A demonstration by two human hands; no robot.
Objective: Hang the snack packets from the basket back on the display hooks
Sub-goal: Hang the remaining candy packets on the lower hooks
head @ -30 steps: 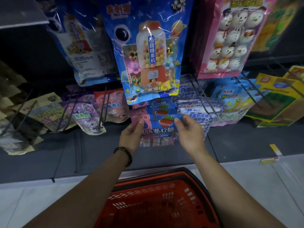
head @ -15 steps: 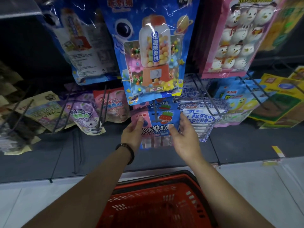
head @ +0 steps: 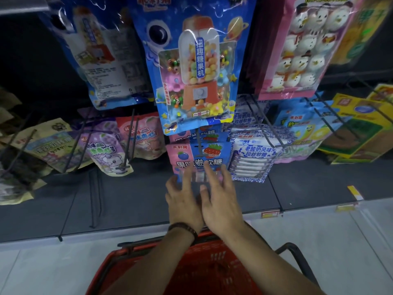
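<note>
A pink-and-blue candy packet (head: pixel 200 155) with a strawberry picture hangs on a dark wire display hook (head: pixel 198 143) at the centre, in front of matching packets. My left hand (head: pixel 184 201) and my right hand (head: pixel 220 201) sit side by side just below the packet, fingers spread, holding nothing; a few fingertips overlap its lower edge. The red plastic basket (head: pixel 131 265) stands on the floor below my forearms, its inside mostly hidden by my arms.
A large blue gumball-machine bag (head: pixel 197 67) hangs right above the packet. A pink snowman bag (head: pixel 297 45) hangs upper right. White-blue packets (head: pixel 253 154) hang to the right, purple and pink ones (head: pixel 106 150) to the left. A dark shelf base (head: pixel 136 199) meets the white floor.
Both hands let go of the pink-and-blue packet and dropped below it, coming together. The packet stays hanging on the hook.
</note>
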